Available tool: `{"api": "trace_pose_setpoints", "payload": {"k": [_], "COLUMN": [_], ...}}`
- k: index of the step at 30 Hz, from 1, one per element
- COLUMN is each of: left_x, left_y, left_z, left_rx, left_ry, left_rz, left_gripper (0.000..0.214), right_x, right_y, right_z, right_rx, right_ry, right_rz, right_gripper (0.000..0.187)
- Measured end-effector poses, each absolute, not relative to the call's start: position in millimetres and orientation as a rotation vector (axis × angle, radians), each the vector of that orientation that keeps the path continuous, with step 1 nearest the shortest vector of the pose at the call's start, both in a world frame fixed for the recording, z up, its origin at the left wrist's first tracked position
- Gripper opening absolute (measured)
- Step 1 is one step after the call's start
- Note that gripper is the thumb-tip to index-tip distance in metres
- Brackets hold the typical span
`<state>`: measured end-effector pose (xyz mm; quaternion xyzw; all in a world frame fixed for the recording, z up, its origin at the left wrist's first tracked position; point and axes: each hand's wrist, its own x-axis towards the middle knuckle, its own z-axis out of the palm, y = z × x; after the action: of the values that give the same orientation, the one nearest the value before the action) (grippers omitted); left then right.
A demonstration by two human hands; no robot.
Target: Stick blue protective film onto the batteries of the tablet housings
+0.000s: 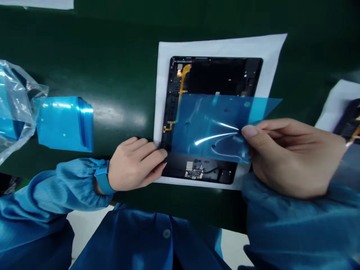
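A blue see-through film sheet (208,123) lies across the middle of an opened tablet housing (216,75), or hangs just over it; I cannot tell which. My right hand (292,153) pinches the sheet's right side between thumb and fingers, and bright creases run out from that grip. Curled at the housing's lower left edge, my left hand (137,163) grips it with thumb and forefinger. Inside the housing show an orange flex cable (183,80) and a small circuit board (194,172). White paper (219,48) lies underneath.
On the green table (118,67), a stack of blue film sheets (64,122) lies to the left, beside a clear plastic bag (19,97) with more blue film inside. At the right edge sits another dark device (348,116) on white paper (334,97).
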<state>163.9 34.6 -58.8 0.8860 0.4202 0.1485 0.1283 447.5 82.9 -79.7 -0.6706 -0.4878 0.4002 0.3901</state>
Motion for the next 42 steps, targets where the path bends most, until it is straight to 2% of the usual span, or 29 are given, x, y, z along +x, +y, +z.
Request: {"api": "trace_pose_setpoints", "payload": {"k": [9,42], "left_x": [163,164], "left_y": [39,39], "left_z": [-58,-60], "left_rx": [2.546,2.536], "left_ry": [1.177,1.154], "left_rz": [0.428,0.457], "left_gripper": [0.009,0.009], "right_x": [444,446], "right_y": [83,84], "right_z": [-68,-72], "right_rx": [-1.709,-1.67], "right_ry": [-1.383,-1.413], "right_rz": [0.937,0.895], "right_gripper": [0.015,0.013]}}
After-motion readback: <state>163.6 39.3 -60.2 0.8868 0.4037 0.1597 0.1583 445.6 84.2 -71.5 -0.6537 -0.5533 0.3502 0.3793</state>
